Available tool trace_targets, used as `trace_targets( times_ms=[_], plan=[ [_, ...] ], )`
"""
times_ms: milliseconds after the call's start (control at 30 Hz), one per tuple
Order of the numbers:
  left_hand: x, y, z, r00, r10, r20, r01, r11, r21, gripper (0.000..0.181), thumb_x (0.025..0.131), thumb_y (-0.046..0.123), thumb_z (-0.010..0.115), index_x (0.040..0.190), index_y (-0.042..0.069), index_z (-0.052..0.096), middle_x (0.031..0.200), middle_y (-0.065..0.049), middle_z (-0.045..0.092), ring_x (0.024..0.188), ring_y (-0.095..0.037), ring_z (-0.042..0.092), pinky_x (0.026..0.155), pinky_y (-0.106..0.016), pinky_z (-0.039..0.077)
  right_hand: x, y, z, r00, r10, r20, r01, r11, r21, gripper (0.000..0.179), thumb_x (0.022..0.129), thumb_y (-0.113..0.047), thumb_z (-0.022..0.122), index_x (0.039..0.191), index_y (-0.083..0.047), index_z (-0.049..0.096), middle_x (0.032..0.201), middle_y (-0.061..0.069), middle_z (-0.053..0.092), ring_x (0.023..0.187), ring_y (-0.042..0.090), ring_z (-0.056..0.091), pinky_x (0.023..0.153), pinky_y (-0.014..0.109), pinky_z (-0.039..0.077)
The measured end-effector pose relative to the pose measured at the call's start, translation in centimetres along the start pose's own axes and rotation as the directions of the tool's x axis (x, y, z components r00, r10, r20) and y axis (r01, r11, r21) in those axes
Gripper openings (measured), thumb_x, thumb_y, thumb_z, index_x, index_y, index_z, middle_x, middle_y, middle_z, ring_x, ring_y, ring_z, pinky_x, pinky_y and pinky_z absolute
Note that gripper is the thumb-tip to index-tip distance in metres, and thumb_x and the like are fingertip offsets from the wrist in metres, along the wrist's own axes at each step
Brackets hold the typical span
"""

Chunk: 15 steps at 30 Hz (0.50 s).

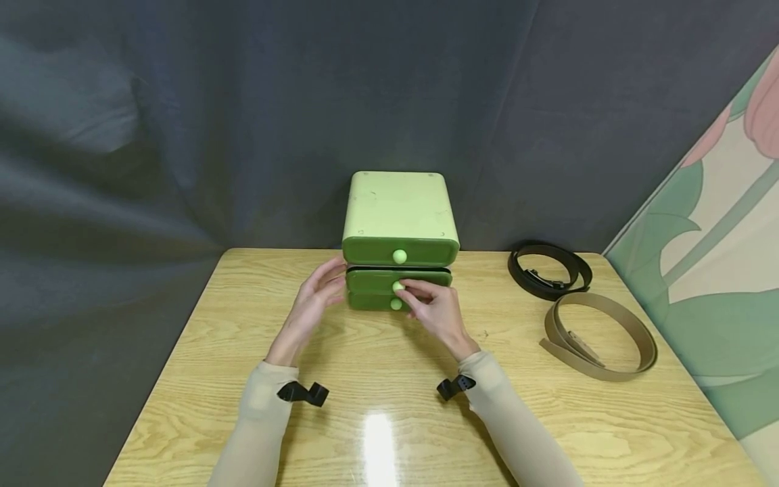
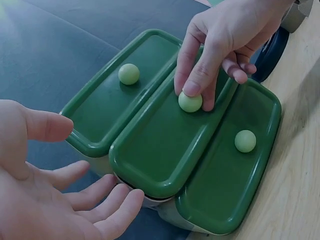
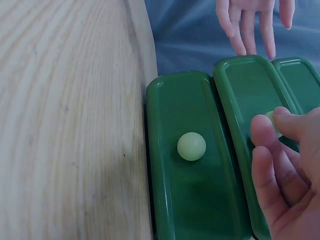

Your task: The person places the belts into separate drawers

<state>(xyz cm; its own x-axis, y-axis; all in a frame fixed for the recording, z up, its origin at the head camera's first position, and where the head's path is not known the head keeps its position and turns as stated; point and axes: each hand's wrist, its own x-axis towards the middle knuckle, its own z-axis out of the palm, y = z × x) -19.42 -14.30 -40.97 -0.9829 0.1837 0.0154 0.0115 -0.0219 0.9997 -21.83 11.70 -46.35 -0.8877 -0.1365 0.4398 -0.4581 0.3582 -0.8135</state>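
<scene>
A smooth dark blue-grey cloth curtain (image 1: 292, 122) covers the left and far sides of the room, creased at the left. In front of it lies a pale yellow-brown wooden table (image 1: 195, 379) with flowing grain and a bright patch of glare near the middle of its near part.

On the left, a beige sleeve (image 1: 255, 419) with a small black strapped device (image 1: 304, 393) leads to the left hand (image 1: 312, 301), its fingers spread beside the left end of the drawers; whether the fingertips touch cannot be told.

At the far middle of the table stands a boxy, rounded-corner cabinet (image 1: 398, 203) with a smooth pale green top, whose small dark marks are too small to make out. Its three glossy dark green drawer fronts have raised rims and pale green ball knobs. The middle drawer (image 1: 368, 279) juts slightly forward, and the right hand (image 1: 438, 311) pinches its knob (image 2: 190, 103) between thumb and fingers.

Farther right, a coiled black belt (image 1: 517, 272) with a metal buckle lies at the far side, and a looser brown belt (image 1: 648, 346) just nearer. Beyond the table's right edge is a panel (image 1: 730, 203) patterned with pink flowers and green leaves.
</scene>
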Motion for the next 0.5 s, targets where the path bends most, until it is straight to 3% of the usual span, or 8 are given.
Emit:
trace_targets(
  times_ms=[133,267,333,500],
  plan=[
    [0.33,-0.39,-0.05,1.0,-0.029,-0.013,0.029,1.0,0.008,0.059,0.113,0.016,0.047,0.167,0.002,0.028,0.17,-0.022,0.035,0.156,-0.039,0.037,0.126,-0.063,0.034,-0.05,-0.05,-0.05,1.0,0.001,0.01,-0.001,1.0,0.006,0.023,0.095,-0.012,0.082,0.117,-0.003,0.082,0.099,0.017,0.082,0.055,0.035,0.073,0.052,0.022,0.058],
    [0.52,-0.67,-0.01,0.997,-0.075,-0.006,0.075,0.997,0.015,0.06,0.113,0.018,0.048,0.167,0.002,0.028,0.172,-0.021,0.032,0.157,-0.039,0.035,0.126,-0.063,0.033,-0.19,-0.19,-0.15,1.0,-0.005,0.015,0.005,1.0,-0.001,0.023,0.095,-0.014,0.082,0.116,-0.005,0.082,0.098,0.015,0.083,0.054,0.035,0.072,0.051,0.022,0.057],
    [0.53,-0.77,0.05,0.996,-0.091,0.003,0.091,0.996,0.019,0.06,0.113,0.019,0.048,0.167,0.001,0.027,0.172,-0.021,0.031,0.158,-0.04,0.035,0.126,-0.064,0.033,-0.27,-0.27,-0.2,1.0,-0.005,0.017,0.005,1.0,-0.003,0.022,0.096,-0.015,0.082,0.116,-0.006,0.082,0.097,0.014,0.083,0.053,0.031,0.072,0.051,0.024,0.057],
    [0.51,-1.04,0.08,0.991,-0.13,0.023,0.13,0.991,0.036,0.06,0.115,0.023,0.044,0.168,0.001,0.025,0.17,-0.024,0.033,0.153,-0.046,0.04,0.123,-0.064,0.038,-0.42,-0.39,-0.3,1.0,0.003,0.027,-0.003,1.0,-0.011,0.022,0.095,-0.017,0.083,0.116,-0.008,0.083,0.097,0.012,0.083,0.049,0.008,0.067,0.05,0.026,0.058]
  ],
)
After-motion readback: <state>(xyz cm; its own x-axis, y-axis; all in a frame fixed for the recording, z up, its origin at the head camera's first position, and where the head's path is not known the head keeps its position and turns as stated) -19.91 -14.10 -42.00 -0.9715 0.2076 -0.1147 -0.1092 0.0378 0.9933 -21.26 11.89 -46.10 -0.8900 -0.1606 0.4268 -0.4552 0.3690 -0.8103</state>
